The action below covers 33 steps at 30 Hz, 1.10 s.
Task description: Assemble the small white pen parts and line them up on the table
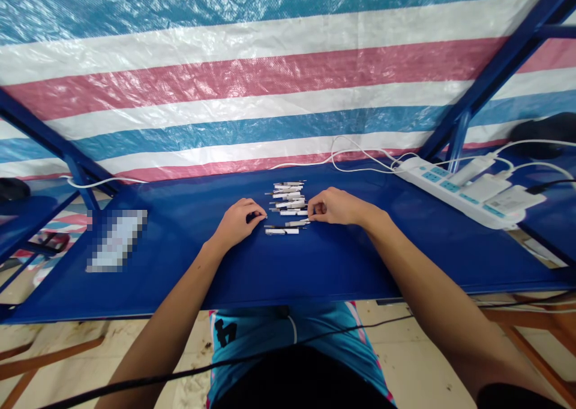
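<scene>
A: What is the largest thing around the hands?

B: A glossy plastic sheet with blue, white and red stripes, beyond both of them. Next comes the flat, dark-blue table under them.

A: And on that?

B: Well out to the right of the right hand lies a long white power strip with pale-blue sockets and plugs in it. Well to the left of the left hand is a pale, pixelated rectangle; I can't tell what it is.

A: What are the hands doing?

B: The right one's bent fingers touch the end of a slim piece; I can't tell how firmly they grip. The left one's thumb and forefinger come together just left of the pieces, and whether they hold anything I can't tell.

A: Which pieces?

B: Slim white-and-grey plastic pen pieces, some with thin dark rods, lying crosswise in a column between the hands. Nearest the person is a white barrel.
</scene>
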Each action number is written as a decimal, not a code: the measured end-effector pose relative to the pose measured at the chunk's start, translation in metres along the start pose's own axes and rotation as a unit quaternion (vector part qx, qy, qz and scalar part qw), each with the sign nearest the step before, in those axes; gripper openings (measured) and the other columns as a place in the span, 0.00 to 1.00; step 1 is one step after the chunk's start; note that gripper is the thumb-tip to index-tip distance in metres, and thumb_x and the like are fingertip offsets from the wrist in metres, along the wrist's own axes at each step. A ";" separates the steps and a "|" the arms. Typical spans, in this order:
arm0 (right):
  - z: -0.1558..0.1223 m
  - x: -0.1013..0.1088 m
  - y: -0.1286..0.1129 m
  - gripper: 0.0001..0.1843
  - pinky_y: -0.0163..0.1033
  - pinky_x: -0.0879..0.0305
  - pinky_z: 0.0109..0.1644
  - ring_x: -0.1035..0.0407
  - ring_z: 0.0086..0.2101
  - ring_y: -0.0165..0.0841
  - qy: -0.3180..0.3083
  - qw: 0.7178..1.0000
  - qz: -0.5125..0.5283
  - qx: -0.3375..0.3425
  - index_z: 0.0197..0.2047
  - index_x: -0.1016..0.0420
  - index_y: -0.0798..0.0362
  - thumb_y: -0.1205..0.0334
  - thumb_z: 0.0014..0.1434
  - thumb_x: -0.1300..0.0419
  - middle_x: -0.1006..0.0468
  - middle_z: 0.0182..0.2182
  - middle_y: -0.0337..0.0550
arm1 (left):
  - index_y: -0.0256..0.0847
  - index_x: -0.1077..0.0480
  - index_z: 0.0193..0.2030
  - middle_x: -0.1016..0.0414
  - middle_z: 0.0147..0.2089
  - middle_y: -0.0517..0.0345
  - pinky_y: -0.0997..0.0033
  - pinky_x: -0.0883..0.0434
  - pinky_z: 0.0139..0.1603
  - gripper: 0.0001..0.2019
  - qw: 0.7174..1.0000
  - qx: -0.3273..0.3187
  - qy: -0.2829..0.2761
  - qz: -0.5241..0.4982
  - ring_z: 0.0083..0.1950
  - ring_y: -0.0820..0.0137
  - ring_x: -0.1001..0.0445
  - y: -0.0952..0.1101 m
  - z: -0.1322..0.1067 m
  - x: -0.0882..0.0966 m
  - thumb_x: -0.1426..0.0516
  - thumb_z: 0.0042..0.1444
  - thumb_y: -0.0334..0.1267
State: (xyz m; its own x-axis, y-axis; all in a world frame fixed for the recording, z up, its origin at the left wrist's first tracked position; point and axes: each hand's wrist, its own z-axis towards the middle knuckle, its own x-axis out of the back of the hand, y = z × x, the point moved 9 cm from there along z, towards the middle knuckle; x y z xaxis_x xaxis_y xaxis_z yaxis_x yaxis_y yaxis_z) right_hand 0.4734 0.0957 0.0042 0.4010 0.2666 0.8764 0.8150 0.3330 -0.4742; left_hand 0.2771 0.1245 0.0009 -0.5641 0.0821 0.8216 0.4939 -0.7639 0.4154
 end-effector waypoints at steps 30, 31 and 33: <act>0.008 -0.002 -0.038 0.06 0.34 0.34 0.34 0.29 0.27 0.29 0.153 0.967 0.148 0.143 0.33 0.24 0.52 0.64 0.61 0.41 0.18 0.29 0.41 | 0.42 0.19 0.43 0.14 0.40 0.53 0.69 0.22 0.38 0.11 0.992 0.000 0.091 -0.086 0.33 0.68 0.21 0.012 0.000 0.014 0.41 0.69 0.45; 0.008 -0.002 -0.038 0.06 0.33 0.34 0.34 0.29 0.27 0.29 0.162 0.965 0.147 0.142 0.34 0.24 0.52 0.64 0.62 0.41 0.18 0.30 0.41 | 0.43 0.19 0.43 0.14 0.40 0.53 0.68 0.22 0.39 0.11 0.992 0.000 0.088 -0.087 0.33 0.68 0.20 0.011 0.000 0.013 0.41 0.69 0.45; 0.009 -0.003 -0.038 0.06 0.33 0.34 0.34 0.28 0.27 0.30 0.175 0.964 0.144 0.138 0.36 0.23 0.51 0.64 0.63 0.41 0.17 0.32 0.42 | 0.44 0.18 0.43 0.14 0.39 0.53 0.67 0.21 0.40 0.11 0.993 -0.001 0.078 -0.086 0.34 0.67 0.20 0.012 0.000 0.011 0.41 0.69 0.44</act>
State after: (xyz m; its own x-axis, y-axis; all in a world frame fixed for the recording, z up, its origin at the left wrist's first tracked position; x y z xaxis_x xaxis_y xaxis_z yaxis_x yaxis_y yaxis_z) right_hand 0.4376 0.0901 0.0194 0.7499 0.0788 0.6569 0.5257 0.5319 -0.6639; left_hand 0.2768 0.1164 0.0151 -0.7359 0.1118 0.6678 0.3798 -0.7483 0.5439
